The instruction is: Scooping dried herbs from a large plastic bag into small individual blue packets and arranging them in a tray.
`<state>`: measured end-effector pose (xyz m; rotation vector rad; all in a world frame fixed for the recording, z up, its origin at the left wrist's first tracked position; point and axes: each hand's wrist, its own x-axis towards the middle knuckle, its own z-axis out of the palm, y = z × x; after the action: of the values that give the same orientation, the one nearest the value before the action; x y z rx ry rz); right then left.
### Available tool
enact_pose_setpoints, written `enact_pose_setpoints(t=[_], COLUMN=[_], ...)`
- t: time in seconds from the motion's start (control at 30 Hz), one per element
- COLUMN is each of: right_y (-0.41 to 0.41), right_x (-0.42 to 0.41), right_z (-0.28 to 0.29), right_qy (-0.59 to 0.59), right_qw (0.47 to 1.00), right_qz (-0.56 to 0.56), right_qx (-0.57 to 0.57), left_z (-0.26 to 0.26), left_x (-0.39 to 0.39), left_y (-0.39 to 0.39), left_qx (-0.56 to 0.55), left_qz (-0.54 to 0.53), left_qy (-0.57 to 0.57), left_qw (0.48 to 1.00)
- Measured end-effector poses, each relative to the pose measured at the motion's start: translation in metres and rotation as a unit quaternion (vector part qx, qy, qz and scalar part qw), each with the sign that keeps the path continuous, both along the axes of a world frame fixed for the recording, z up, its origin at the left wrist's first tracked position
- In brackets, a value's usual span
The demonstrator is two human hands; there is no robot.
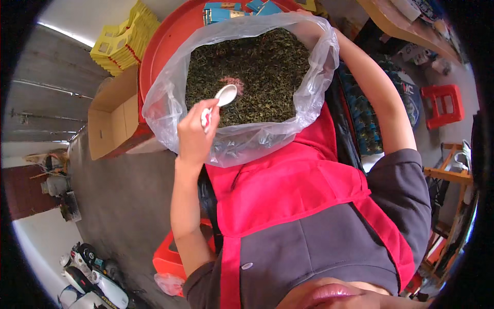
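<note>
My left hand (197, 125) grips a white spoon (227, 95) with red marks on its handle. The spoon's bowl is just over dried, dark green leaves (266, 77), possibly tea; I see no leaves in it. A pinkish patch shows on the leaves beside it. The leaves fill a large clear plastic bag (166, 92), its mouth spread wide in front of my red apron (285, 189). At the bag's far right side, my right hand (308, 31) holds the rim, partly hidden by the plastic.
Under the bag is a round red tabletop or tub (158, 54), with blue packets (227, 13) at its far side. To the left are stacked yellow packaging (119, 44) and an open cardboard box (115, 112). A red stool (442, 106) stands right; a motorbike (94, 278) is lower left.
</note>
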<state>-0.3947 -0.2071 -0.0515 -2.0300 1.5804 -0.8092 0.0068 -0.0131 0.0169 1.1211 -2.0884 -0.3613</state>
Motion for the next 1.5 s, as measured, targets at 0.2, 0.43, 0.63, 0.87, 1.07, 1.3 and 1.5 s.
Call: enact_pose_setpoints(t=[0.2,0.43,0.63,0.87,1.07,1.3,1.5], right_y=[-0.003,0.055,0.07,0.07,0.1,0.114,0.19], right_x=[-0.062,-0.04,-0.052,-0.062,-0.015,-0.039,0.032], right_z=[0.013,0.069,0.068,0.025,0.057,0.108,0.198], right_qy=[0.099,0.286,0.222,0.124,0.095,0.123,0.064], right_qw=[0.982,0.956,0.971,0.99,0.993,0.974,0.945], right_qz=[0.122,0.029,0.058,0.063,0.059,-0.073,-0.089], right_qx=[0.101,-0.065,-0.073,-0.029,0.024,-0.173,-0.308], left_z=[-0.008,-0.048,-0.045,-0.062,-0.048,-0.041,-0.028], left_x=[-0.005,-0.026,-0.054,-0.071,-0.059,-0.04,-0.019], left_y=[-0.059,-0.106,-0.095,-0.095,-0.094,-0.084,-0.072], left_qx=[0.022,-0.053,0.167,0.361,0.456,0.432,0.388], left_qz=[0.025,0.001,-0.011,-0.019,-0.014,-0.029,-0.001], left_qy=[-0.048,-0.024,0.07,0.255,0.351,0.415,0.408], left_qw=[0.998,0.998,0.983,0.897,0.817,0.8,0.827])
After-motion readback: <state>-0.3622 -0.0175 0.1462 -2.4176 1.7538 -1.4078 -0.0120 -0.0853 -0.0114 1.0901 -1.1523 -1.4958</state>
